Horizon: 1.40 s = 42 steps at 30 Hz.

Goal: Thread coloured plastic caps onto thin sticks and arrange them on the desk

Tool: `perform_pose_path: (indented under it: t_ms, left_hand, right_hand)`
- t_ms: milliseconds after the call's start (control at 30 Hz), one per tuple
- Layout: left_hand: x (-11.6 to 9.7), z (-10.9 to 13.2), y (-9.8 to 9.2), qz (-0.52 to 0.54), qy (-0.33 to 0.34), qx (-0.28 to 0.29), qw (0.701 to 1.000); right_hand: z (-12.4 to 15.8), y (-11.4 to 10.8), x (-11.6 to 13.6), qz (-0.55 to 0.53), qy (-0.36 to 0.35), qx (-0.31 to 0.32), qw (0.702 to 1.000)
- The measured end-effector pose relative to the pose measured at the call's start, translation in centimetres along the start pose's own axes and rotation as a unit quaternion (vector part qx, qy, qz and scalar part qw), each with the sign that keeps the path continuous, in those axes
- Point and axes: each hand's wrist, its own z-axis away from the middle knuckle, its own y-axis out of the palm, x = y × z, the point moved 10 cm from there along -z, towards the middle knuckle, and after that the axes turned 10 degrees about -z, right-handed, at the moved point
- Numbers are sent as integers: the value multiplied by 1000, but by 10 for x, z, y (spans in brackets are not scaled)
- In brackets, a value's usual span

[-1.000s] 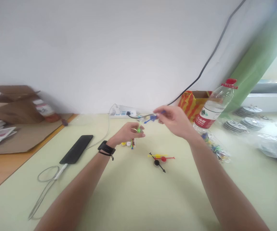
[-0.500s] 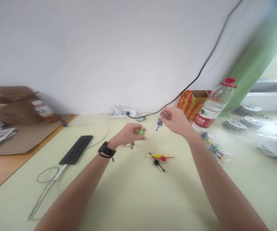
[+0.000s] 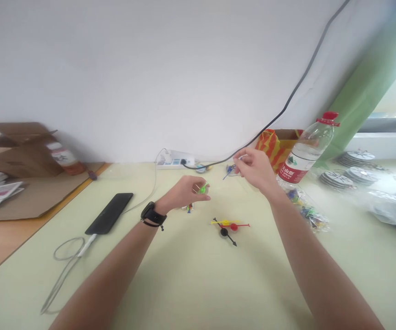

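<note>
My left hand (image 3: 183, 191) is closed around a bright green spinner arrow (image 3: 203, 189), whose round hub shows between thumb and fingers. To the right and a little higher, my right hand (image 3: 255, 167) pinches a blue spinner arrow (image 3: 229, 171) that slants down to the left; part of it is hidden by the fingers. Below both hands, a black spinner arrow (image 3: 224, 232), a red one (image 3: 234, 227) and a yellow one (image 3: 225, 222) lie crossed on the table. Several small coloured pieces (image 3: 189, 208) sit partly hidden beneath my left hand.
A large water bottle (image 3: 297, 158) stands at the right beside a bag of coloured pieces (image 3: 313, 215) and stacks of white discs (image 3: 336, 178). At the back lies a power strip (image 3: 175, 161). A black phone (image 3: 110, 213) with a cable and a cardboard box (image 3: 19, 149) are at the left.
My right hand has shifted slightly right and up, and the blue spinner arrow has swung to a flatter slant. My left hand has barely moved.
</note>
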Motion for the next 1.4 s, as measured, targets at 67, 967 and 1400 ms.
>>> perform_pose_path:
  t_ms: [67,967,1400]
  left_hand:
    - [-1,0,0,3,1,-1,1000]
    - [-8,2,-17,20,-5,-29,999]
    - [5,3,-23,-26,-42,-54,997]
  right_hand:
    - [1,-1,3,-3,-6,1,1000]
    - [5,13,0,137,-14,105,985]
    - [49,72,-60,233,76,430,869]
